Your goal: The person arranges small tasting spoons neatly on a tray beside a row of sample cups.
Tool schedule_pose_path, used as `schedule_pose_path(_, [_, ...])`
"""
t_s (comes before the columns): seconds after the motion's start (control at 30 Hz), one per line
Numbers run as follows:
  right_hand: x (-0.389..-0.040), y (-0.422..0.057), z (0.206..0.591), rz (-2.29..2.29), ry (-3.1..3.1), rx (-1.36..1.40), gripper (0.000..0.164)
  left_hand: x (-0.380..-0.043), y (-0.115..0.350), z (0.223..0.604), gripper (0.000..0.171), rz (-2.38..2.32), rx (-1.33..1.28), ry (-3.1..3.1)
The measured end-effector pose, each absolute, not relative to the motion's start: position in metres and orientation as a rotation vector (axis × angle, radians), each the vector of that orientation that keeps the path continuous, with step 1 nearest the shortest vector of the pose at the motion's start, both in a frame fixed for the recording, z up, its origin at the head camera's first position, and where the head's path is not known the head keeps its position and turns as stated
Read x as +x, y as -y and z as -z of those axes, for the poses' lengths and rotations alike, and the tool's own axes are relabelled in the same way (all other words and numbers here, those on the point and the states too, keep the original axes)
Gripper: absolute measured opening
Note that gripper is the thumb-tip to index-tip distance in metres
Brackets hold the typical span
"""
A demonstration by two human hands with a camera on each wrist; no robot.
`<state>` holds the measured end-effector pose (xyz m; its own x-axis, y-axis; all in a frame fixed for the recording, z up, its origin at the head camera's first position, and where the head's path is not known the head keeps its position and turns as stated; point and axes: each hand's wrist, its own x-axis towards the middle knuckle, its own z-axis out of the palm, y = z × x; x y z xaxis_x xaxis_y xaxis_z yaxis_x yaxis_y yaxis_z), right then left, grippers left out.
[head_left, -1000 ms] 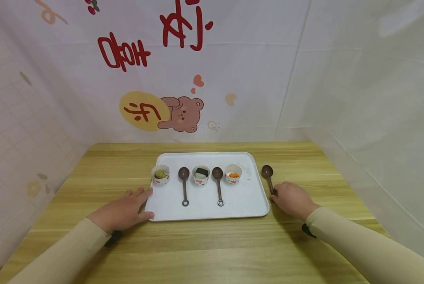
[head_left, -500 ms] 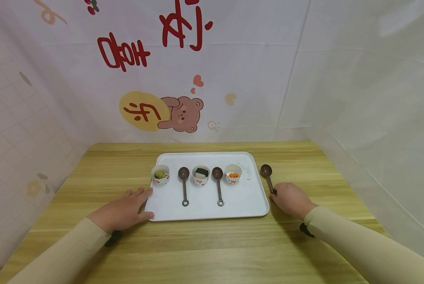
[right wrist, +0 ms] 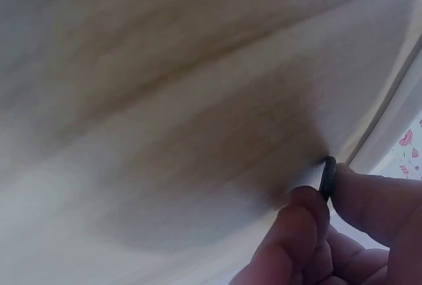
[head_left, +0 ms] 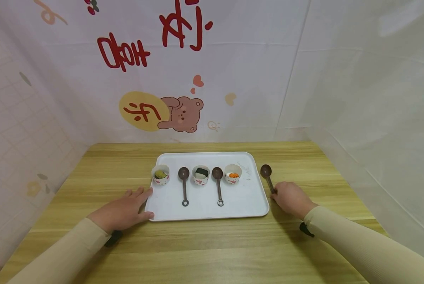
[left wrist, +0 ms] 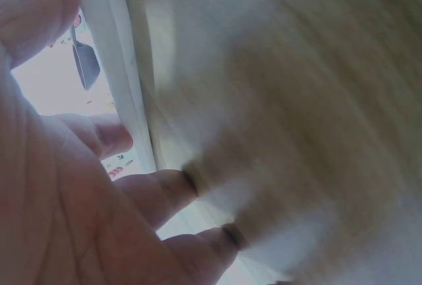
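A white tray (head_left: 240, 205) lies on the wooden table. My left hand (head_left: 121, 211) rests at its left edge with fingers spread, thumb and fingertip on the rim; other fingertips touch the table in the left wrist view. Just right of the tray, my right hand (head_left: 292, 199) pinches the handle end of a brown measuring spoon (head_left: 266, 170) between thumb and fingers, its round bowl pointing away from me. The right wrist view shows the dark handle end (right wrist: 327, 178) in that pinch; the bowl is out of sight there.
On the tray stand paper cups with green food (head_left: 160, 174), a rice-and-seaweed piece (head_left: 201, 174) and orange food (head_left: 233, 175). Between them lie two more brown spoons, a left one (head_left: 184, 185) and a right one (head_left: 218, 185). A printed cloth (head_left: 254, 79) hangs behind the table.
The spoon in my right hand has shifted very slightly left, toward the tray. My left hand, the tray and the things on it look the same.
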<state>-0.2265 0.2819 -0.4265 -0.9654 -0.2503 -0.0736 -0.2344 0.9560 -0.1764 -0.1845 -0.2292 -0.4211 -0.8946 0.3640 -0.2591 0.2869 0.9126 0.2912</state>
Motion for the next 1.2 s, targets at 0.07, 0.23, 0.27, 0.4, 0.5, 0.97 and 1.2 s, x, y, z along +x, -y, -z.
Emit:
schedule_pose_path(0.07, [-0.2266, -0.2818, 0.426, 0.266, -3.005, -0.372, 0.02, -0.1846, 0.2292, 0.421, 0.092, -0.352, 0.483, -2.765])
schedule_pose_path(0.23, [-0.228, -0.2827, 0.4265, 0.269, -2.99, -0.369, 0.023, -0.1852, 0.229, 0.421, 0.092, -0.347, 0.482, -2.761])
schedule_pose_path(0.27, [-0.2282, -0.2829, 0.4264, 0.273, -2.988, -0.366, 0.024, -0.1853, 0.229, 0.421, 0.092, -0.347, 0.481, -2.76])
schedule_pose_path(0.4, [-0.229, -0.2833, 0.4265, 0.284, -2.974, -0.337, 0.024, -0.1854, 0.2291, 0.4214, 0.091, -0.348, 0.488, -2.762])
schedule_pose_path(0.5, [-0.2297, -0.284, 0.4271, 0.301, -2.963, -0.3, 0.022, -0.1854, 0.2294, 0.4219, 0.091, -0.351, 0.486, -2.762])
schedule_pose_path(0.97, [-0.2297, -0.2815, 0.4232, 0.417, -2.98, -0.234, 0.015, -0.1858, 0.23, 0.4235, 0.092, -0.347, 0.478, -2.765])
schedule_pose_path(1.2, [-0.2257, -0.2748, 0.4183, 0.425, -3.015, -0.281, 0.013, -0.1852, 0.2299, 0.423, 0.092, -0.358, 0.483, -2.763])
